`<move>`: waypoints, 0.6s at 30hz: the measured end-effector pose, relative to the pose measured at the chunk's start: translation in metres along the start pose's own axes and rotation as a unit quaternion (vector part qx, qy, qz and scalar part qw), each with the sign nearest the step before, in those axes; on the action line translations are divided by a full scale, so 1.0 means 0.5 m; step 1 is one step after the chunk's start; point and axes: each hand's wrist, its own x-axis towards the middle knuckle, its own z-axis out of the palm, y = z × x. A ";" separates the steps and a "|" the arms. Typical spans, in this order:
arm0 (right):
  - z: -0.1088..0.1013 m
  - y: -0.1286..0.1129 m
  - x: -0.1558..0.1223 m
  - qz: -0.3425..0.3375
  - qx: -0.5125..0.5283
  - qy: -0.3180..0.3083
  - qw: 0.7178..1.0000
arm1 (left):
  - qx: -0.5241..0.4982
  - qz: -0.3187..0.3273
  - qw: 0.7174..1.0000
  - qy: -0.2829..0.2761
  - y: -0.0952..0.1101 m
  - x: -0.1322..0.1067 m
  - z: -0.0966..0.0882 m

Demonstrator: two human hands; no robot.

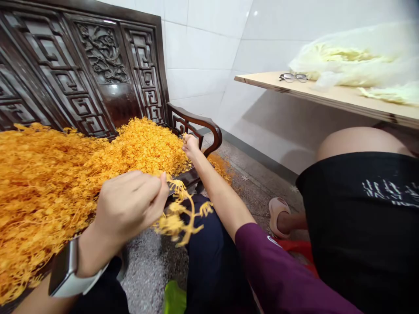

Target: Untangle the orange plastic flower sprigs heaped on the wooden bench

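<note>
One dark wooden bench (114,104) carries one large pile of orange sprigs (153,148), spread along the seat and heaped against the carved back. One visible curved armrest (214,136) closes the bench end beside the pile. One pale wooden table (260,78) stands to the right of the bench, apart from it. One leg in black shorts (347,235) occupies the floor area right of the bench, covering part of the space under the table. One translucent plastic bag (382,72), on the table right of the bench, contains pale yellow material (343,56); the count of pieces cannot be determined. One pink slipper (277,213) is on the floor right of the bench. Two hands are in use. Left hand (131,205): in front of the bench, obstructing part of the pile; fingers clenched on one orange sprig (188,213). Right hand (190,146): beside the bench armrest, fingers curled closed; whether they grip anything cannot be told. One pair of glasses (293,77) lies on the table, right of the bench. One watch (63,268) encircles the left wrist, before the bench.
</note>
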 end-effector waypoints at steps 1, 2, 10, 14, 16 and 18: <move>-0.012 0.004 -0.002 0.008 -0.004 -0.017 1.000 | -0.002 -0.009 1.000 0.005 -0.004 -0.002 -0.003; -0.021 0.007 -0.007 0.017 -0.009 -0.039 0.999 | -0.004 -0.021 1.000 0.005 -0.013 -0.008 -0.001; -0.008 -0.103 -0.221 -0.091 0.035 -0.387 0.917 | 0.076 -0.137 0.980 -0.122 -0.151 -0.114 0.060; -0.008 -0.166 -0.309 -0.253 0.107 -0.771 0.574 | 0.090 -0.204 0.950 -0.219 -0.183 -0.151 0.079; 0.019 -0.161 -0.283 -0.242 0.113 -0.794 0.546 | 0.103 -0.224 0.934 -0.258 -0.192 -0.163 0.085; 0.074 -0.133 -0.217 -0.148 0.103 -0.665 0.725 | 0.115 -0.242 0.919 -0.289 -0.197 -0.171 0.090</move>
